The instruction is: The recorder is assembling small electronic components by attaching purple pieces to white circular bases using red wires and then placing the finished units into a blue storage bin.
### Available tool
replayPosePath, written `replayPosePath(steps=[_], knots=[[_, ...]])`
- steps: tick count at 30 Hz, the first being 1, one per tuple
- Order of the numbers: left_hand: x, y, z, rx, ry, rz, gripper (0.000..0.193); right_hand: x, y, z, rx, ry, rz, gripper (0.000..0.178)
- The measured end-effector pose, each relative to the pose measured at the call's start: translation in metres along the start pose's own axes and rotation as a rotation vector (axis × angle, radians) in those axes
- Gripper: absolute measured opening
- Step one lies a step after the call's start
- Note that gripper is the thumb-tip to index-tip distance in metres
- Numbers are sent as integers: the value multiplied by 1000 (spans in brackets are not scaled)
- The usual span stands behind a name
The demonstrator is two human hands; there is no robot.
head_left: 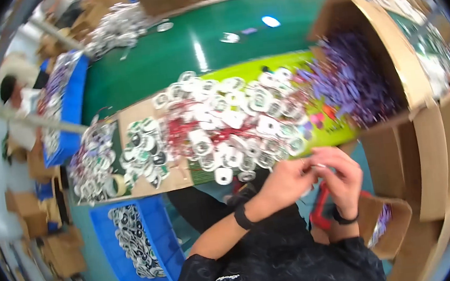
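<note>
Near the front edge of the work surface, my left hand (pixel 288 180) and my right hand (pixel 340 176) meet with their fingertips pinched together. Whatever lies between the fingers is too small and covered to make out; a bit of something pale shows just under them. Just beyond the hands spreads a heap of white rounded plastic parts (pixel 233 118), many with red wires (pixel 178 128) trailing from them. To the right of this heap, a cardboard box (pixel 392 57) lies open toward me, with a mass of purple strip-like pieces with red wires (pixel 347 81) spilling out.
A green belt (pixel 146 66) runs behind the heap. White-and-dark parts (pixel 145 149) and a tape roll (pixel 117 186) lie left. A blue bin (pixel 160 229) of parts stands lower left, another blue bin (pixel 76 107) farther back. Cardboard (pixel 392 169) crowds the right; a person (pixel 21 107) is far left.
</note>
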State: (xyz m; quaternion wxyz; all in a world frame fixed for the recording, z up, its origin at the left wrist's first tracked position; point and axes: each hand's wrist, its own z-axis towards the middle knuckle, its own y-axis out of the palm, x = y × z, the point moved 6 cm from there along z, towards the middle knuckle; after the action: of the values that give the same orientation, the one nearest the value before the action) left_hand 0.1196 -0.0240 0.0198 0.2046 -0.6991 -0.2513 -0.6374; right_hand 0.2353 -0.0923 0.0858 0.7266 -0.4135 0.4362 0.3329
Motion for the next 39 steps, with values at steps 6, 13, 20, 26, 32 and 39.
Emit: replayPosePath(steps=[6,13,20,26,32,39], knots=[[17,-34,-43,242,-67,-47,33,-1,-9,-19,8,143,251,15],[10,-35,-42,220,-60,-114,23,-12,34,-18,-120,0,-294,28],[8,-47,-53,307,-49,3,21,4,40,-18,-108,122,-138,14],[4,-38,-50,289,-85,-87,19,33,37,-31,-80,160,10,12],[-11,-24,-49,342,-45,-66,16,48,33,-43,9,336,249,10],[-48,-50,-55,351,13,-683,38,65,60,-27,-109,392,369,8]])
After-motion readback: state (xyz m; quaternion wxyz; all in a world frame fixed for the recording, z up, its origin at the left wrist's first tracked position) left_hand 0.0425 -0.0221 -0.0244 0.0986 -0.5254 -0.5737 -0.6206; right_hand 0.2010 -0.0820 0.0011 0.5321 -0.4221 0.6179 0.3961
